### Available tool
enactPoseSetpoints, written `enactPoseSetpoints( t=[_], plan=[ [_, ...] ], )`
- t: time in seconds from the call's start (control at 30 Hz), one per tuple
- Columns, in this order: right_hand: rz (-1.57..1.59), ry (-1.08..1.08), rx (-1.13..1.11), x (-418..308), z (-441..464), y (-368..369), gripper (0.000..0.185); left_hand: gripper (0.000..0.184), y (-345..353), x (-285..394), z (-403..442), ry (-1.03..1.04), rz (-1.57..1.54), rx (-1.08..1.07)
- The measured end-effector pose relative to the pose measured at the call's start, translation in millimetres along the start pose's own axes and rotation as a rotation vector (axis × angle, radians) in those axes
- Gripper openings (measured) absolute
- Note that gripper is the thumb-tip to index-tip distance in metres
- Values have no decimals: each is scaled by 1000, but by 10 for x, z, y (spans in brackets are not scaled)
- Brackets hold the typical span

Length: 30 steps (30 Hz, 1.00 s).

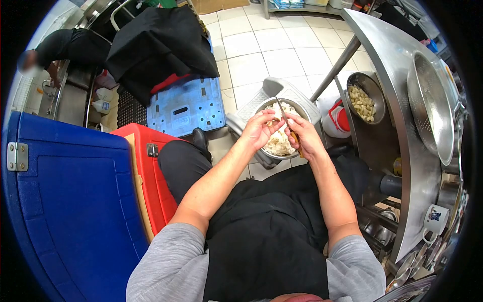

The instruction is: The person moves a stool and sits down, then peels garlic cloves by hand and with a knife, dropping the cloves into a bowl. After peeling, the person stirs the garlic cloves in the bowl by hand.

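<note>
Between my knees, a metal bowl (302,104) full of pale white pieces (279,143) rests on a grey plastic stool (251,104). My right hand (305,135) holds a knife (282,108) with an orange-brown handle over the bowl, its blade pointing up and away from me. Just left of the blade, my left hand (259,130) has its fingers bent together over the bowl's left side. Something small seems to be at its fingertips, too small to name.
A colander (366,100) of pale chunks sits on the shelf at right, beside a white bucket with a red lid (340,120). Steel table (397,65) at right; blue box (75,201) and red box (151,176) at left. Another person (70,48) bends at upper left.
</note>
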State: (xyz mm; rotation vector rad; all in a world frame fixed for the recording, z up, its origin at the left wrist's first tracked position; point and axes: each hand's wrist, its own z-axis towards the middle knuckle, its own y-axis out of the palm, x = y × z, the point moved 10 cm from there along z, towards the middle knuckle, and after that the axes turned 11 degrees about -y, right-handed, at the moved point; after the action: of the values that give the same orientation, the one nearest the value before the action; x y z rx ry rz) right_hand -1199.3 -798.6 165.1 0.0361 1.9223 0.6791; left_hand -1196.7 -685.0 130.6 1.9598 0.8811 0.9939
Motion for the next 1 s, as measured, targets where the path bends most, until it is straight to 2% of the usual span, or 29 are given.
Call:
enactPoseSetpoints(
  t=[0.07,0.47,1.0],
  plan=[
    [16,-16,-3,-13,6,-1,35,13,-25,64,-6,73,3,35],
    [31,-63,53,-30,27,-104,36,13,-100,94,3,98,3,56],
    [17,-164,131,-181,24,-136,35,20,-149,-35,23,-1,152,116]
  ],
)
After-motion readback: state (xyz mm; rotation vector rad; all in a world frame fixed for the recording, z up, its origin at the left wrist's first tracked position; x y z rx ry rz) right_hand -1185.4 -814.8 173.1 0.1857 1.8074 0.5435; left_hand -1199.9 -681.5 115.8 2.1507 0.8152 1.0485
